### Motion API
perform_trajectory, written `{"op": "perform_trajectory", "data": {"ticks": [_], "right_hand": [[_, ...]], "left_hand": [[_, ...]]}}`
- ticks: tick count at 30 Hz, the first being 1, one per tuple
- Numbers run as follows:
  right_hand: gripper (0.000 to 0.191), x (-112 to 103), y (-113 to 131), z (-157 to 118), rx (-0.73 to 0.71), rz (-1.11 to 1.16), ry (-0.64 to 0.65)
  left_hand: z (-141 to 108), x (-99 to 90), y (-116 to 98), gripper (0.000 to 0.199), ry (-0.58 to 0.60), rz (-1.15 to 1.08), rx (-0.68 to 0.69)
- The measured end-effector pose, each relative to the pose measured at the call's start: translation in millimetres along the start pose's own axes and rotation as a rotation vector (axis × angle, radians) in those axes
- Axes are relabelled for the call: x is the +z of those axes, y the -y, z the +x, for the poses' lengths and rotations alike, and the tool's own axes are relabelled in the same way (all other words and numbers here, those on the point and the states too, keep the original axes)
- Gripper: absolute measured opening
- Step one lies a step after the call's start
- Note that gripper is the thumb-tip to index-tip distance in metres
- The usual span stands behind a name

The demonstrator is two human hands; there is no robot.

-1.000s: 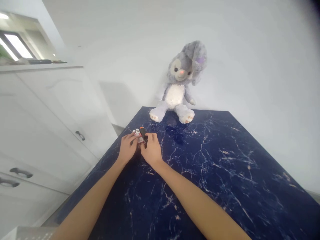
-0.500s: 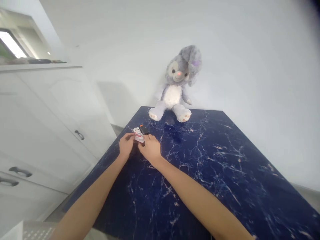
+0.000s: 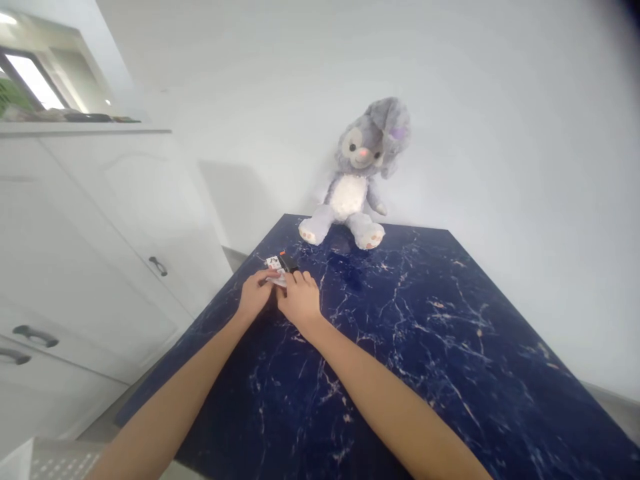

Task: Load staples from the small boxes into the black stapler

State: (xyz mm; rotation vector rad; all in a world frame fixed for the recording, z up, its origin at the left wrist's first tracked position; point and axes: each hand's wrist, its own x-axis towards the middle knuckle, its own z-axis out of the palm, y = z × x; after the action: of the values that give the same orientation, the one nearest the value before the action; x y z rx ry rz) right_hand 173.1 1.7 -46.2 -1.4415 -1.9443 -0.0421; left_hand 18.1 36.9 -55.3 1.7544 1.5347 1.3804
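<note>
On the left part of the table, my left hand (image 3: 254, 293) and my right hand (image 3: 300, 298) come together over a small white card-like piece (image 3: 278, 280). It had red print on its face and now looks tilted. The fingers of both hands are closed on its edges, thumbs partly hidden. Just beyond lies a white card (image 3: 273, 263) with black and red marks. To its right, touching or very near my right fingers, is a small black box-like item (image 3: 289, 262) with an orange end. Detail here is too small to read.
A grey plush rabbit (image 3: 349, 197) sits at the far edge of the dark blue marbled table (image 3: 425, 333), against the white wall. White cabinets (image 3: 100, 233) with dark handles stand to the left. A white perforated container (image 3: 60, 460) shows at the lower left.
The white piece between my hands has tipped, so its red-printed face shows less. My left fingers have moved slightly right over it. The whole view has shifted a little.
</note>
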Motion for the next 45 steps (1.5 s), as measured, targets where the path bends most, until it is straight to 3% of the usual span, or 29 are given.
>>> {"op": "perform_trajectory", "data": {"ticks": [6,8,13,16,19,24,28,34,40,45], "right_hand": [[0.02,-2,-11,6,0.223,0.218,-0.12],[0.019,-2,-18,13,0.232,0.25,-0.161],[0.018,-7,-40,22,0.002,0.31,-0.128],[0.03,-14,-51,19,-0.167,0.346,-0.046],[0.041,-18,-57,16,-0.196,0.337,-0.048],[0.033,-14,-55,20,-0.254,0.272,-0.019],[0.029,-9,-54,21,-0.248,0.262,-0.029],[0.044,-10,-56,20,-0.218,0.293,-0.001],[0.037,-5,-60,25,-0.109,0.316,0.045],[0.046,-2,-61,23,-0.117,0.272,0.092]], "left_hand": [[2,0.7,3,0.027,-0.013,-0.036,0.032],[3,-0.8,6,0.027,0.001,-0.083,0.042],[6,-6.5,6,0.021,0.024,-0.211,0.09],[2,-3.1,-3,0.012,0.009,-0.317,0.137],[-6,4.7,-14,0.008,0.0,-0.383,0.117],[-12,9.2,-22,0.01,0.006,-0.464,0.078],[-11,5.7,-24,0.032,0.031,-0.502,0.017],[-7,8.9,-11,0.029,-0.065,-0.347,-0.055],[-1,13.5,7,0.031,-0.128,-0.214,-0.107],[0,12.9,1,0.031,-0.116,0.075,0.007]]}}
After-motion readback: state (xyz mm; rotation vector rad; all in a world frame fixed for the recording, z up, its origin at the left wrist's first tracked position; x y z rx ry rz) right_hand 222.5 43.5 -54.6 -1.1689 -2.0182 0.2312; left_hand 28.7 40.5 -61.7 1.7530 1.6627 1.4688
